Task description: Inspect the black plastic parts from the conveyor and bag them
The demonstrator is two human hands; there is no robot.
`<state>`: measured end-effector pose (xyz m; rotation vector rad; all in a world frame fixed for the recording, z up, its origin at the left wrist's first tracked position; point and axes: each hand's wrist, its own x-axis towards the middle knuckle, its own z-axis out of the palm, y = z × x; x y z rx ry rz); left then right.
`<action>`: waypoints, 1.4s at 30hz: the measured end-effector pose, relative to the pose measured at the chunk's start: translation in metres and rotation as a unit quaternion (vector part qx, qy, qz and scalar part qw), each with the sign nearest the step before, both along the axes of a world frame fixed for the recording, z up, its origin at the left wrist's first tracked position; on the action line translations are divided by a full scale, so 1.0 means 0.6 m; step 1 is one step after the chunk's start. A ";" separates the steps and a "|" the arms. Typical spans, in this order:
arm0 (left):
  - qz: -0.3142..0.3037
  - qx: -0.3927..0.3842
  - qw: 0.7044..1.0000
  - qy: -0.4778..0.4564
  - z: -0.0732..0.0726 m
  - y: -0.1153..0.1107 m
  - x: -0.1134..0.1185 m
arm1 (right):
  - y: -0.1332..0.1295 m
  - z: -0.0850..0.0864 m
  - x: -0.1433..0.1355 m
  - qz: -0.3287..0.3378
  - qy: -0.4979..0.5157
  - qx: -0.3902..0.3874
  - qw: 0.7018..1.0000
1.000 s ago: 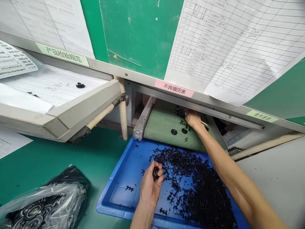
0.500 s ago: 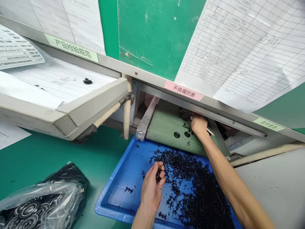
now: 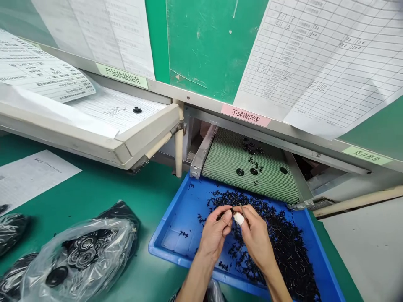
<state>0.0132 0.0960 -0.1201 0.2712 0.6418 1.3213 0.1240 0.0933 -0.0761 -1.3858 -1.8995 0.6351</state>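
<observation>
Black part (image 3: 229, 212): pinched at fingertips of both hands, above blue tray (image 3: 171, 239)
Left hand (image 3: 215, 233): clenched on part
Right hand (image 3: 256, 237): grasping part, bandaged fingertip
Tray: strewn with black scraps (image 3: 277, 239)
Conveyor belt (image 3: 226, 163): behind tray, few black discs
Bagged parts (image 3: 78, 256): left, on counter (image 3: 103, 195)

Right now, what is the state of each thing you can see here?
left hand: fingers pinched on a small black part, over the tray
right hand: fingers closed on a thin tool, one fingertip wrapped white
blue tray: open, strewn with small black pieces
green belt: carries a few black discs
plastic bag: lying, filled with black discs
</observation>
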 end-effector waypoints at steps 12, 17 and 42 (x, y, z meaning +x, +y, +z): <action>0.000 0.016 1.000 -0.002 0.005 0.000 0.000 | -0.029 -0.019 0.042 -0.024 -0.199 0.055 0.978; 0.004 0.027 1.000 -0.006 0.005 0.002 0.002 | -0.034 -0.014 0.023 -0.035 -0.229 0.048 0.972; 0.032 0.054 0.987 0.145 -0.001 -0.003 0.008 | -0.020 -0.045 -0.005 -0.086 0.008 -0.109 0.990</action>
